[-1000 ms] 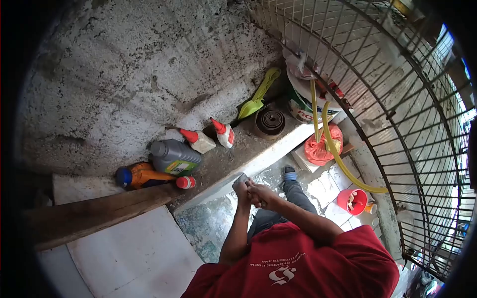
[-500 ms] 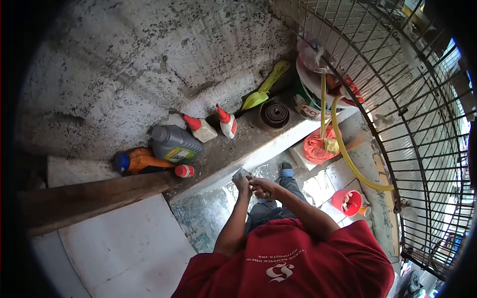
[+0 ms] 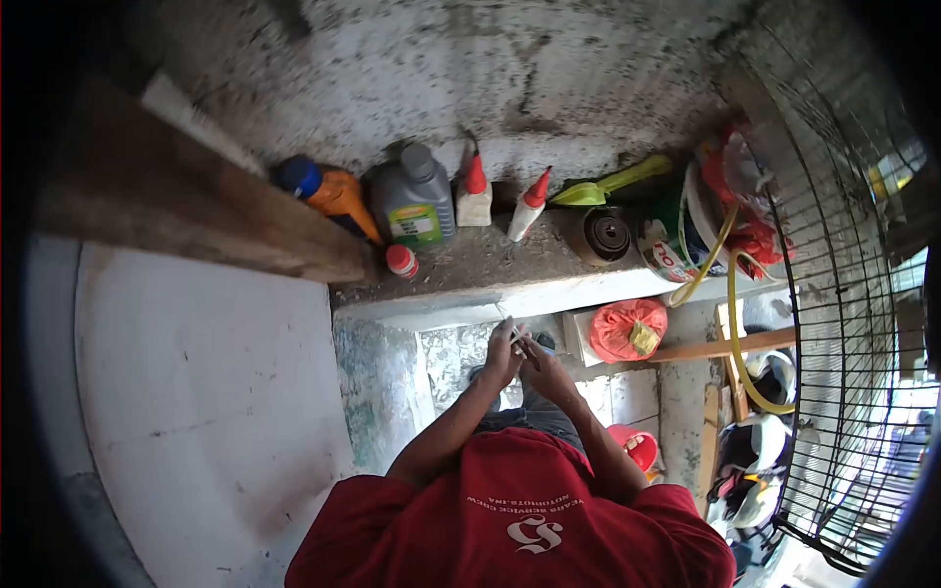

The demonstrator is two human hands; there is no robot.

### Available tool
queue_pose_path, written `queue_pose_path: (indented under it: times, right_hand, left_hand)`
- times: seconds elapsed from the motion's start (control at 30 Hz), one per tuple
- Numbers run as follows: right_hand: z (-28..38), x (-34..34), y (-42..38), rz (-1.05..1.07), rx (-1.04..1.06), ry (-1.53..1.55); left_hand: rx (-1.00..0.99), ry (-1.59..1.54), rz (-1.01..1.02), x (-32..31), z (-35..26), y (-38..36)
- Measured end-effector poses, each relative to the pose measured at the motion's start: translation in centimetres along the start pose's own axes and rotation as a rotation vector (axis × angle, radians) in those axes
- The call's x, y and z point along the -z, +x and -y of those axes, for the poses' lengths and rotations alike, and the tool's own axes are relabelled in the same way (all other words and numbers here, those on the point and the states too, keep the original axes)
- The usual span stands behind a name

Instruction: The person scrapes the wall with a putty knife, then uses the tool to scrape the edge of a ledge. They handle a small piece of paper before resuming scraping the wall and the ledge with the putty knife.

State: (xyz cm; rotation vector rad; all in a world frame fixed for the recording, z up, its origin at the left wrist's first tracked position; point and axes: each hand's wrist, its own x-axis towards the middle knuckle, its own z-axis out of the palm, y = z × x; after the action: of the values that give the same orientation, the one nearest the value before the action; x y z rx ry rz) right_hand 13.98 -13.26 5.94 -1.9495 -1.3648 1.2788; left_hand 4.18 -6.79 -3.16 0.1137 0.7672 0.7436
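My left hand (image 3: 504, 357) and my right hand (image 3: 549, 374) are close together in front of my body, below the ledge edge. My left fingers are closed around a small greyish flat piece (image 3: 516, 334); its kind is too small to tell. The right fingers are bent in against the same spot, and what they pinch is hidden. Beyond my hands, the concrete ledge (image 3: 466, 271) carries two white glue bottles with red tips, the nearer one (image 3: 525, 218) and another (image 3: 474, 204). A small bottle with a red cap (image 3: 401, 261) stands at the ledge's front.
A grey oil bottle (image 3: 416, 201), an orange bottle (image 3: 338, 201), a dark coil (image 3: 607, 235) and a green scoop (image 3: 613, 184) line the wall. To the right are a bucket (image 3: 670, 250), red bag (image 3: 619, 328), yellow hose (image 3: 737, 338), red cup (image 3: 637, 446) and wire cage (image 3: 853, 363).
My view has turned, so the ledge lies more level across it. My hands remain together, and the grey piece above my left fingers shows less than before.
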Motion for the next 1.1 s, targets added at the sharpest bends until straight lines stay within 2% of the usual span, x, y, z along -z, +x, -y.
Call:
queue_pose_path:
  times: [0.03,0.13,0.17,0.27,0.3,0.4,0.43,0.53,0.57,0.6,0.67,0.77,0.87,0.9,0.97,1.0,1.1]
  right_hand:
    - [0.7,0.5,0.2,0.007,0.044,0.033]
    - [1.4,1.1,1.3,0.06,0.125,-0.055]
    - [0.7,0.7,1.9,0.036,0.158,-0.08]
    - [5.6,2.3,1.2,0.085,0.098,-0.249]
    - [4.4,1.7,1.6,0.005,0.215,-0.179]
    - [2.4,0.9,4.3,0.05,0.228,-0.197]
    - [1.3,0.4,5.6,0.101,0.248,-0.175]
    - [2.2,0.6,6.0,0.144,0.238,-0.261]
    - [1.3,0.6,6.1,0.127,0.282,-0.204]
    - [1.2,0.8,6.0,0.167,0.319,-0.134]
    - [2.8,2.0,4.2,0.345,-0.061,-0.016]
    - [2.3,1.6,3.8,0.463,-0.355,0.513]
    - [2.3,1.9,4.0,0.57,-0.517,0.948]
    - [2.1,1.8,3.9,0.504,-0.518,0.914]
    - [0.9,1.6,3.7,0.466,-0.272,0.721]
    - [1.5,1.6,3.5,0.459,-0.304,0.793]
    - [2.7,1.4,3.2,0.4,-0.366,0.844]
  left_hand:
    - [0.163,-0.234,0.028,0.6,-0.2,0.1]
    - [0.066,-0.48,-0.065,0.2,-0.7,-0.3]
    - [0.035,-0.488,-0.099,0.2,-0.6,-0.2]
    - [0.042,-0.512,-0.062,-1.4,-1.2,-0.8]
    - [0.042,-0.529,0.02,-0.3,-0.6,0.2]
    - [-0.141,-0.468,-0.068,1.1,0.8,3.0]
    - [-0.158,-0.5,-0.161,1.9,1.4,4.4]
    - [-0.128,-0.594,-0.121,2.0,1.5,4.3]
    - [-0.214,-0.565,-0.008,1.9,1.6,3.7]
    - [-0.25,-0.599,-0.06,0.9,1.3,2.7]
    - [-0.335,-0.633,0.141,1.0,1.8,2.9]
    - [-0.212,-1.121,0.265,1.0,1.2,3.7]
    - [-0.136,-1.342,0.635,1.0,2.1,4.5]
    - [-0.105,-1.441,0.678,0.7,2.1,4.6]
    - [-0.17,-1.433,0.722,0.2,2.2,4.8]
    - [-0.201,-1.429,0.742,0.0,2.4,5.0]
    - [-0.136,-1.524,1.037,-0.4,3.2,6.5]
